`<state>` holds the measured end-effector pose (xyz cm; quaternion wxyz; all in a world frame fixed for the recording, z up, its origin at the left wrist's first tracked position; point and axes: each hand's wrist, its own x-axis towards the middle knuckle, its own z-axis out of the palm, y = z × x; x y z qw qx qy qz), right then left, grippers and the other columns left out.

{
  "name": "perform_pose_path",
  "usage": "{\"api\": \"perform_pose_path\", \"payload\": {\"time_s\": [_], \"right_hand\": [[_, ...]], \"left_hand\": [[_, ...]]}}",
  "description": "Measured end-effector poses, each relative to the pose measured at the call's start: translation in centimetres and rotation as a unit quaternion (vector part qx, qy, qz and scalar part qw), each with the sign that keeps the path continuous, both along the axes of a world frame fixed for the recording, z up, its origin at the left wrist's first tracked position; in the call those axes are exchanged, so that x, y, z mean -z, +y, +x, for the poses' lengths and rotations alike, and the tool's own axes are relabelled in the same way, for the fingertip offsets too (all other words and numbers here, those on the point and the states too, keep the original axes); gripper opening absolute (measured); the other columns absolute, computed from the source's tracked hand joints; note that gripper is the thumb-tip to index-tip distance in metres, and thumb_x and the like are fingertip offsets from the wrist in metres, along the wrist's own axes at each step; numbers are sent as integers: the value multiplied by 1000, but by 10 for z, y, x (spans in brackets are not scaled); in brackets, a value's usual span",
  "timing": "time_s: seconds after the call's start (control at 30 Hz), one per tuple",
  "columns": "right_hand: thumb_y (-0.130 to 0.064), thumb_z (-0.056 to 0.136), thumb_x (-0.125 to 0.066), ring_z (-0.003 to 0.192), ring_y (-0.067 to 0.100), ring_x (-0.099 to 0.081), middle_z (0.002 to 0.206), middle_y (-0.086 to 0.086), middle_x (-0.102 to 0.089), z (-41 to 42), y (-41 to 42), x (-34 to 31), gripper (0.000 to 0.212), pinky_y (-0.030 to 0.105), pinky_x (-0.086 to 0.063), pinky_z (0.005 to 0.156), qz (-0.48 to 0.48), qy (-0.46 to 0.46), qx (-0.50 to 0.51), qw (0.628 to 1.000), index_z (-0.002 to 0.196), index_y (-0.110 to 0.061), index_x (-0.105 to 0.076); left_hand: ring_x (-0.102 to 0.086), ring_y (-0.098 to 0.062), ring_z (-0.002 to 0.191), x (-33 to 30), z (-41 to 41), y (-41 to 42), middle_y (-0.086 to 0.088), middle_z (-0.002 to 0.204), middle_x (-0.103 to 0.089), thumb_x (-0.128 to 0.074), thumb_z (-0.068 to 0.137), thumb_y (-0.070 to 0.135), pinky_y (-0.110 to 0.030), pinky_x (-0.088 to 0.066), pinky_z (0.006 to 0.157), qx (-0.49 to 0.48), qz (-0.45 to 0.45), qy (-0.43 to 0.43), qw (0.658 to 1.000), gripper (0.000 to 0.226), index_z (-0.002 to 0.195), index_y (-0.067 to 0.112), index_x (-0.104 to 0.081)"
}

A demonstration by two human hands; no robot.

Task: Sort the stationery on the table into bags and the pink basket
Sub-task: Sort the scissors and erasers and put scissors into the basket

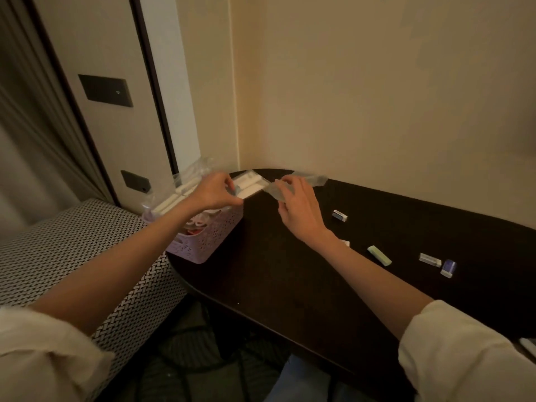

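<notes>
Basket (203, 245) is sitting right under your left hand (214, 192), at the table (275, 280) end, so anything you let go of drops straight in. That hand is pinching the end of a clear bag (249, 184) packed w/ white sticks, fingers curled tight on it, probably holding it over the rim while you're settling it. Most of the bag is trailing back from the grip across the basket top; the mouth end is poking past your fingertips toward the right hand (298, 210).

Your right hand is gripping a second bag (307, 179), thin, clear and empty by the look of it, fingers closed on the crumpled plastic, just beside the left grip. Likely you're readying it for the next lot.

Inside the basket, below the left wrist, something red and white is showing, too dim to name.

Erasers are still waiting loose, well out past your right forearm: white one (340, 215), green one (379, 255), grey one (430, 259), purple one (448, 268). Another small white bit is peeking from behind the right wrist.
</notes>
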<state>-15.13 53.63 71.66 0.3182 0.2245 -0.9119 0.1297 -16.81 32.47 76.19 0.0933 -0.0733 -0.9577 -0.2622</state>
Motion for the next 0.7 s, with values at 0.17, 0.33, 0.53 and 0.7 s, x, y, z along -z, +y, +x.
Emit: {"api": "perform_pose_path", "payload": {"time_s": [0.17,0.33,0.53,0.7], "right_hand": [[-16,91,-60,125,21,-42,134,9,-43,-5,3,4,46,31,-38,104,29,-103,2,994,135,-9,-48],[-18,91,-61,123,22,-44,132,9,-45,-13,6,8,47,34,-43,102,78,-193,-15,978,136,-9,-49],[-17,91,-61,124,20,-44,133,8,-43,-12,6,13,47,32,-44,101,92,-209,-43,973,136,-10,-49],[-16,92,-60,123,20,-44,134,8,-42,-11,5,12,45,31,-44,100,95,-215,-50,971,135,-10,-50]], "left_hand": [[-51,-15,59,11,-7,-15,-8,62,-60,-79,75,24,-27,-34,50,-92,-3,-2,996,30,80,-3,-69],[-50,-14,62,24,-9,-14,5,57,-42,-74,80,26,-25,-28,47,-101,-65,21,992,27,89,3,-64],[-49,-20,73,30,-18,-18,-13,86,-59,-71,81,32,-30,-34,55,-120,-104,35,987,30,85,6,-56],[-49,-20,72,39,-23,-26,-10,80,-57,-68,83,35,-30,-33,57,-117,-128,32,984,31,83,4,-61]]}}
